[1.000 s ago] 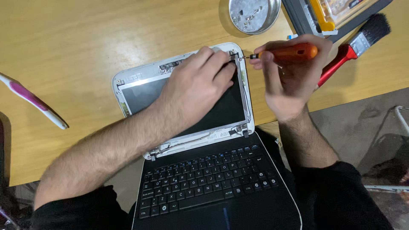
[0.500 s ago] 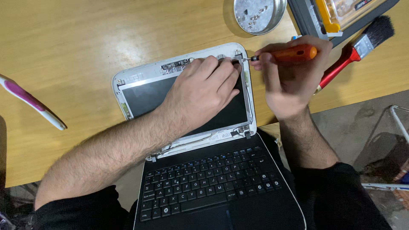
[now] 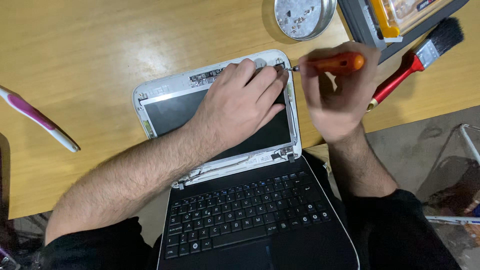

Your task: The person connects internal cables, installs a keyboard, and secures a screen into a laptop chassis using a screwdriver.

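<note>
Orange-handled screwdriver [image 3: 332, 63] lies almost level, its long axis running left to right, with the handle clenched in the right hand [image 3: 335, 95] and the thin metal tip pointing left. That tip meets the top right corner of a small laptop's screen frame [image 3: 165, 90], just beside the fingertips of the left hand. So the screw point sits to the left of the right hand and directly at the ends of the left hand's fingers; both hands are close, the left one touching.

The left hand [image 3: 237, 102] is spread flat, palm down, pressing on the dark screen panel [image 3: 172, 112] with nothing gripped in it. The laptop is opened out flat: its white lid with the bezel removed rests on the wooden counter [image 3: 90, 50], near the counter's front edge, while the black keyboard half [image 3: 245, 215] overhangs that edge toward the person's lap.

Along the counter's far edge, behind the screwdriver, stands a round metal dish [image 3: 305, 17] holding small screws. To its right is a grey tool case [image 3: 365, 25] with yellow parts, and a red-handled brush [image 3: 415, 60] with black bristles lies slanted just behind the right hand. Well apart, near the left edge, lies a pink and white toothbrush [image 3: 37, 117]. Grey floor [image 3: 430, 145] shows at right beyond the counter.
</note>
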